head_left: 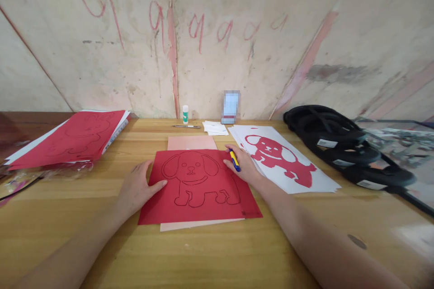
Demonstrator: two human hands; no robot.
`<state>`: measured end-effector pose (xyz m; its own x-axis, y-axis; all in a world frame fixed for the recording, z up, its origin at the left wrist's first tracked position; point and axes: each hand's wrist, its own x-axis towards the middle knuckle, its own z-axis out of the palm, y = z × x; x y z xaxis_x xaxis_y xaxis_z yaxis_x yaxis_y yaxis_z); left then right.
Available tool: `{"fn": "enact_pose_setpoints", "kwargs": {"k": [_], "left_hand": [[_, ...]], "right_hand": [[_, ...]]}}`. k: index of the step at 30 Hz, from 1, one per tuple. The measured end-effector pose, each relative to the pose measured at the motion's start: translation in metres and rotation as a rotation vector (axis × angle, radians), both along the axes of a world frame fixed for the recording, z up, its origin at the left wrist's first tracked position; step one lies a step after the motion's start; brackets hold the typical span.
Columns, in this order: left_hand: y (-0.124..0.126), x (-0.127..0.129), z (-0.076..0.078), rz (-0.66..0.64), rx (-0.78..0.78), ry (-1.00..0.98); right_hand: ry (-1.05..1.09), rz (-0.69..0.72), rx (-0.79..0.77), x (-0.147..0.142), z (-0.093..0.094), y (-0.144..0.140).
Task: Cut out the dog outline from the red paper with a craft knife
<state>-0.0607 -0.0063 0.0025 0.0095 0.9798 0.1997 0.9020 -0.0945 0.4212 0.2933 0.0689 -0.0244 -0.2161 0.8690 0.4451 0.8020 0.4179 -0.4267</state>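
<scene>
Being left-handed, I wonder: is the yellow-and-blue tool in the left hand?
No, the right hand holds the yellow-and-blue tool, while the left hand touches the red sheet.

Two hands (135,188) (247,168), one blue-yellow tool (233,160), one glue stick (185,114).

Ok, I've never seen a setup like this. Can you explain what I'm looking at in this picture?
There's no machine here: these are a person's bare hands, seen from a camera worn on their head, looking forward and down. On the wooden table, the left hand rests its thumb on a red sheet with a dog outline. The right hand holds a blue-and-yellow pen-like tool over that sheet's far right side. To the right, a red dog cutout lies on white paper. Behind are a glue stick and an upright phone, its screen blurred.
</scene>
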Motion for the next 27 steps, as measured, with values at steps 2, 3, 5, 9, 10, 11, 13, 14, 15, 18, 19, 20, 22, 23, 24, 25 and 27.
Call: {"fn": "enact_pose_setpoints", "kwargs": {"k": [2, 3, 5, 9, 10, 11, 13, 14, 15, 18, 19, 20, 22, 23, 24, 25, 27], "left_hand": [[0.001, -0.001, -0.001, -0.007, 0.004, -0.009], [0.002, -0.001, -0.001, -0.013, 0.005, -0.016], [0.003, -0.002, -0.003, -0.027, 0.006, -0.036], [0.006, -0.005, -0.003, -0.037, 0.007, -0.052], [0.008, -0.006, -0.001, -0.049, -0.011, -0.047], [0.011, -0.007, 0.001, -0.07, -0.035, -0.037], [0.02, -0.009, 0.008, -0.131, -0.08, -0.014], [0.027, -0.011, 0.013, -0.152, -0.086, 0.003], [0.035, -0.012, 0.017, -0.179, -0.085, 0.017], [0.065, -0.014, 0.026, -0.199, -0.095, 0.011], [0.075, -0.014, 0.027, -0.203, -0.102, 0.006], [0.084, -0.014, 0.028, -0.208, -0.107, 0.0], [0.1, -0.012, 0.027, -0.228, -0.113, -0.01], [0.106, -0.01, 0.027, -0.243, -0.114, -0.012], [0.111, -0.009, 0.027, -0.257, -0.114, -0.014], [0.115, -0.008, 0.026, -0.269, -0.114, -0.018], [0.119, -0.007, 0.026, -0.286, -0.117, -0.03]], "right_hand": [[0.007, -0.005, -0.01, 0.0, 0.0, 0.0], [0.011, -0.008, -0.014, -0.001, 0.0, 0.001], [0.021, -0.013, -0.019, -0.001, -0.001, 0.001], [0.046, -0.009, -0.031, -0.001, -0.001, 0.002], [0.051, -0.004, -0.03, -0.001, -0.001, 0.002], [0.056, 0.002, -0.027, 0.0, -0.001, 0.002], [0.071, 0.013, -0.015, 0.0, -0.002, 0.003], [0.081, 0.017, -0.009, 0.0, -0.002, 0.002], [0.092, 0.021, -0.007, 0.0, -0.002, 0.002], [0.137, 0.022, -0.004, -0.001, -0.002, 0.001], [0.155, 0.025, 0.002, -0.002, -0.002, 0.001], [0.174, 0.031, 0.012, -0.002, -0.002, 0.001], [0.213, 0.048, 0.036, -0.003, -0.001, -0.001], [0.23, 0.054, 0.044, -0.003, 0.0, -0.001], [0.246, 0.059, 0.048, -0.003, 0.001, -0.002], [0.26, 0.062, 0.05, -0.003, 0.002, -0.002], [0.283, 0.072, 0.051, -0.003, 0.003, -0.003]]}}
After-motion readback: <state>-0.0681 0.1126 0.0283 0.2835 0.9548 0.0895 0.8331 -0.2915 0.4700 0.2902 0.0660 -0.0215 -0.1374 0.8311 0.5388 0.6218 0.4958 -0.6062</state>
